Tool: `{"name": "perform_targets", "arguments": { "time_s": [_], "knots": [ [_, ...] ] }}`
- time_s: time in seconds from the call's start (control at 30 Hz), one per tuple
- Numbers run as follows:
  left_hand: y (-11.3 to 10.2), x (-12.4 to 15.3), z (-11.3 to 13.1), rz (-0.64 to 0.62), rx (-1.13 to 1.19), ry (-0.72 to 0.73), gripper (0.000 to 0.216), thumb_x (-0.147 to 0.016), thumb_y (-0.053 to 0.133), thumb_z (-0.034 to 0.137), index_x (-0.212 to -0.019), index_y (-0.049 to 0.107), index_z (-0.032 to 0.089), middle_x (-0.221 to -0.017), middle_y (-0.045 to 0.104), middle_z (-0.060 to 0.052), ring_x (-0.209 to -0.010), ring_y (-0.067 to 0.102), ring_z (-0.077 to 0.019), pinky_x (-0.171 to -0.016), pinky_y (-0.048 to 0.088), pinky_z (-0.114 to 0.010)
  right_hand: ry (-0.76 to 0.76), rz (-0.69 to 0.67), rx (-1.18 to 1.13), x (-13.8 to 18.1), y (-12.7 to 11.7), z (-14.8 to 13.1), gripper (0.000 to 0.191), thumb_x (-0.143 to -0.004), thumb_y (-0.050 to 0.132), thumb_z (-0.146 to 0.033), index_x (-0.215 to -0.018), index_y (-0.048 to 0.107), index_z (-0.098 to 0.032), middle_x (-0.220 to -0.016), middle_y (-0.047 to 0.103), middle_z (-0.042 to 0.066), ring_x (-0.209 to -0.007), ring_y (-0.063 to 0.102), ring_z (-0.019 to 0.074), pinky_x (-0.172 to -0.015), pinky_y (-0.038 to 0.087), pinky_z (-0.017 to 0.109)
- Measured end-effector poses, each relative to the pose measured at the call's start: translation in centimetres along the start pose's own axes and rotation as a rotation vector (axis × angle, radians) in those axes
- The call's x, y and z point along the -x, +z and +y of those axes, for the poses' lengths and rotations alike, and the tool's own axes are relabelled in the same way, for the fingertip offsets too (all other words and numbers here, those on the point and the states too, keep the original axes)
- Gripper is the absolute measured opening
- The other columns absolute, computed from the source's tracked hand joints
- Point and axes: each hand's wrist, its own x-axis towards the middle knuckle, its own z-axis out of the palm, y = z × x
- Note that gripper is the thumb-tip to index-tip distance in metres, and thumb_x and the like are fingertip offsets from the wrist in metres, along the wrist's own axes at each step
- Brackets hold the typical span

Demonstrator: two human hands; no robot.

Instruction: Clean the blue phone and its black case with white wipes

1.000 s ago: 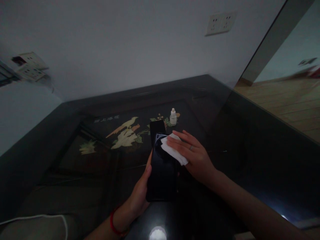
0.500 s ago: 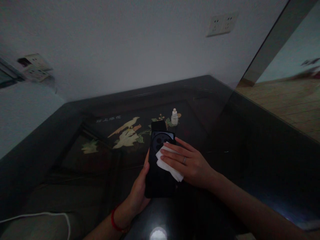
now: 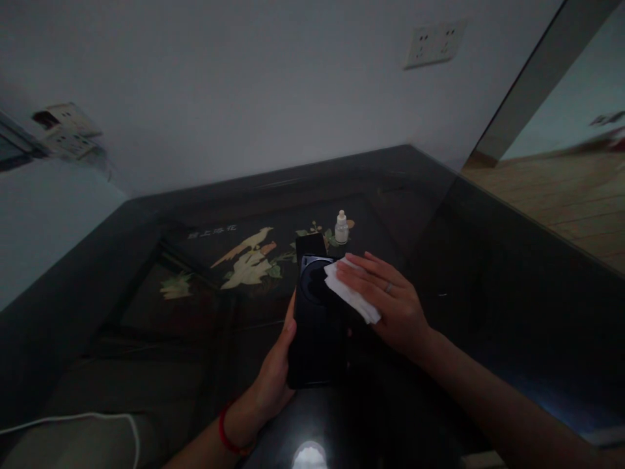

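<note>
A dark smartphone (image 3: 317, 345) with a large round camera block faces me back side up. My left hand (image 3: 277, 371) grips it along its left edge, a red cord around that wrist. Against the phone's upper right corner, my right hand (image 3: 390, 299) presses a folded white tissue (image 3: 352, 292) under its fingers; a ring shows on one finger. Just beyond the phone's top end lies another flat black object (image 3: 311, 244), partly covered. A small white-capped dropper bottle (image 3: 341, 229) stands upright behind the hands.
The glossy black table (image 3: 415, 215) carries a painted bird and flower picture (image 3: 247, 260) and reflects a light near its front. A white cable (image 3: 88, 415) runs at lower left. Wall sockets (image 3: 435, 44) are at the back, and wooden floor (image 3: 547, 208) lies to the right.
My right hand has moved the tissue up and to the right, from the middle of the camera block to the phone's upper right corner. My left hand's grip stays nearly the same.
</note>
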Motion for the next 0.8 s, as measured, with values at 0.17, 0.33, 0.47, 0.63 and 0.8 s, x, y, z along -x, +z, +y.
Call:
{"name": "perform_targets", "arguments": {
  "time_s": [0.17, 0.33, 0.47, 0.63, 0.8],
  "knots": [
    [-0.7, 0.0, -1.2, 0.009, -0.075, -0.004, 0.063, -0.083, 0.059, 0.049, -0.141, 0.040, 0.036, -0.154, 0.032, 0.002, -0.142, 0.023, -0.0286, -0.116, 0.020, -0.047, -0.026, -0.042, 0.016, 0.0, 0.7, -0.8, 0.039, -0.091, 0.041, -0.007, -0.126, 0.056, -0.017, -0.127, 0.062, 0.008, -0.131, 0.045, 0.0207, -0.110, 0.036, 0.047],
    [-1.6, -0.6, -1.8, 0.027, -0.051, 0.060, 0.054, -0.084, 0.059, 0.047, -0.135, 0.050, 0.032, -0.152, 0.036, 0.005, -0.144, 0.019, -0.0230, -0.119, 0.014, -0.038, -0.123, -0.089, -0.024, 0.1, 1.4, -1.7, 0.033, -0.093, 0.041, -0.009, -0.120, 0.058, -0.013, -0.123, 0.065, 0.008, -0.127, 0.050, 0.0203, -0.113, 0.030, 0.051],
    [-0.6, -0.4, -0.5, 0.108, 0.028, -0.012, 0.070, -0.082, 0.061, 0.048, -0.145, 0.034, 0.033, -0.150, 0.039, 0.000, -0.140, 0.030, -0.0278, -0.115, 0.026, -0.045, -0.190, -0.138, -0.075, 0.1, 1.2, -1.2, 0.027, -0.090, 0.045, -0.009, -0.111, 0.062, -0.010, -0.114, 0.069, 0.010, -0.118, 0.058, 0.0217, -0.113, 0.031, 0.051],
    [0.3, 0.1, 0.4, 0.077, 0.050, -0.059, 0.084, -0.080, 0.061, 0.053, -0.149, 0.017, 0.035, -0.146, 0.046, -0.004, -0.132, 0.042, -0.0312, -0.108, 0.034, -0.050, -0.135, -0.035, -0.013, -0.3, -0.3, -0.3, 0.033, -0.088, 0.047, -0.010, -0.118, 0.060, -0.014, -0.118, 0.067, 0.011, -0.121, 0.056, 0.0206, -0.109, 0.038, 0.049],
    [0.3, 0.1, -0.2, 0.029, -0.056, -0.039, 0.075, -0.082, 0.058, 0.054, -0.147, 0.025, 0.037, -0.149, 0.040, -0.002, -0.135, 0.037, -0.0325, -0.110, 0.030, -0.053, -0.107, -0.074, 0.111, -0.4, -0.2, -0.3, 0.036, -0.093, 0.039, -0.009, -0.124, 0.057, -0.015, -0.127, 0.062, 0.008, -0.125, 0.052, 0.0186, -0.113, 0.032, 0.047]
  ]
}}
